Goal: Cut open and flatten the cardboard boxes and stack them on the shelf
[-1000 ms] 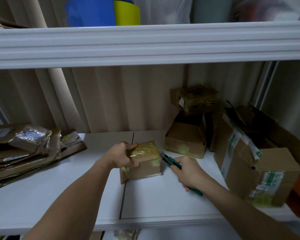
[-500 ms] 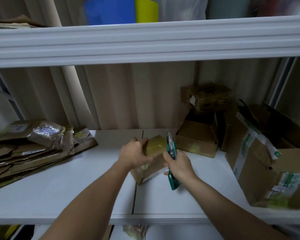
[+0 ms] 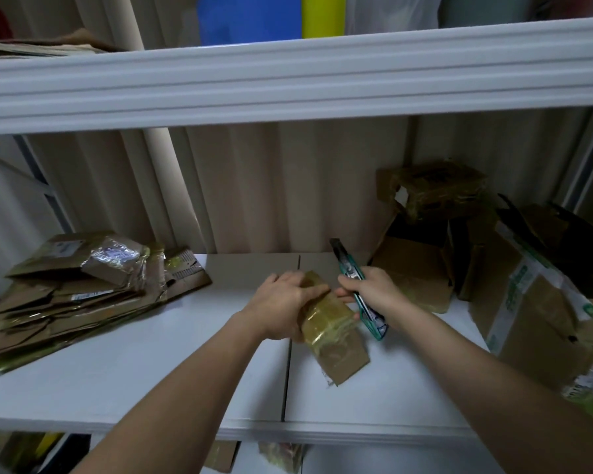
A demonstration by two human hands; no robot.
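A small taped cardboard box [image 3: 336,340] is tilted up off the white shelf [image 3: 117,364] near its middle. My left hand [image 3: 281,302] grips the box's upper left end. My right hand [image 3: 374,289] holds a green utility knife [image 3: 360,292] with its tip pointing up and away, and its fingers touch the box's upper right edge. A pile of flattened cardboard [image 3: 76,289] lies at the left of the shelf.
Several unflattened boxes stand at the right: a dark one [image 3: 432,189] on top of an open box [image 3: 415,268], and a large box with green-printed tape [image 3: 541,309]. An upper shelf [image 3: 288,73] hangs overhead. A cardboard tube [image 3: 158,165] leans at the back left.
The box has been lifted and turned from lying flat to standing on one end. My right hand swung the knife from pointing left at the box to pointing upward.
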